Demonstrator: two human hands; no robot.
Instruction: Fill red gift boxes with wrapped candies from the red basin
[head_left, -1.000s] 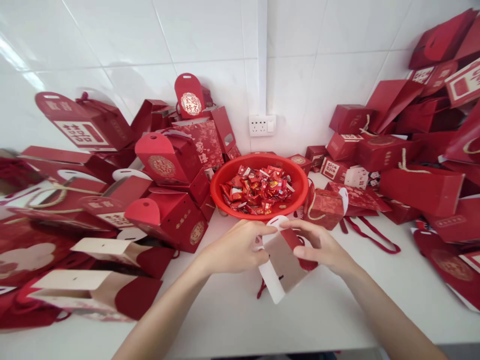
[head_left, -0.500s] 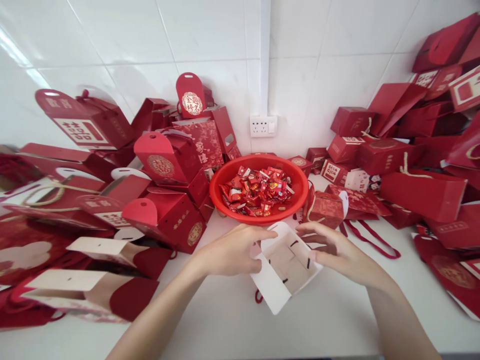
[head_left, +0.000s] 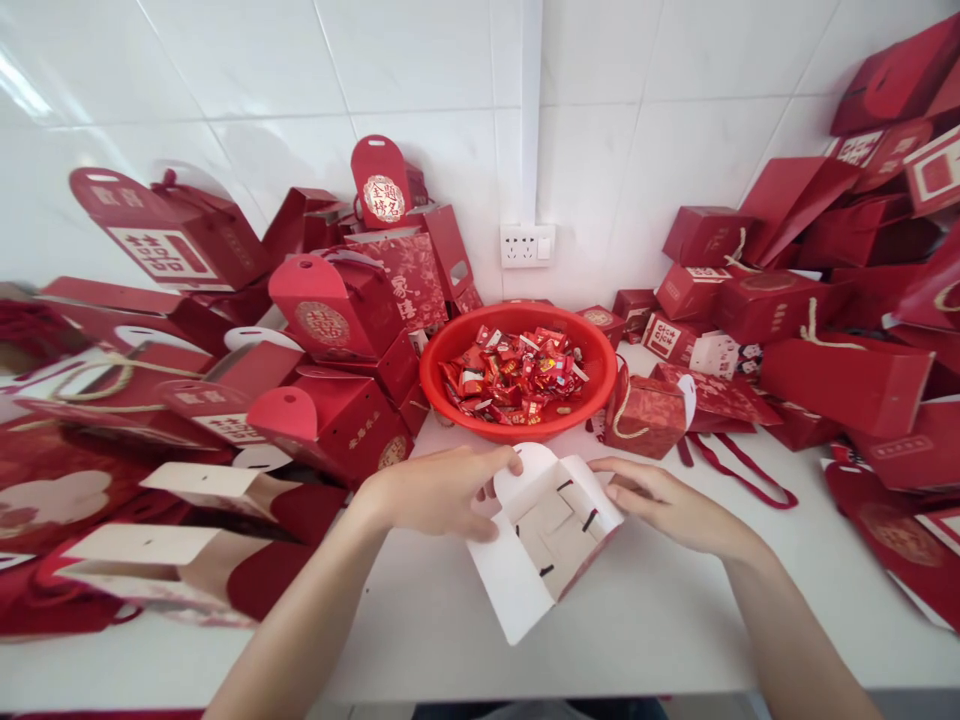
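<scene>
An open gift box (head_left: pixel 544 535), red outside and white inside, rests on the white table (head_left: pixel 660 620) in front of me with its mouth facing up and its flaps spread. My left hand (head_left: pixel 435 492) grips the box's left flap, fingers curled round its edge. My right hand (head_left: pixel 664 505) holds the box's right side, fingers pressed against the wall. Just behind the box stands a red plastic basin (head_left: pixel 450 375) full of red-wrapped sweets (head_left: pixel 514 375).
Piles of red gift boxes and bags fill the left side (head_left: pixel 330 420) and the right side (head_left: pixel 840 375). A small red box with a cord handle (head_left: pixel 649 415) stands right of the basin. A white wall socket (head_left: pixel 525 245) sits on the tiled wall behind.
The box, held edge-on and partly folded a second ago, has been spread open with its white inside facing up. Both hands moved slightly left and down with it.
</scene>
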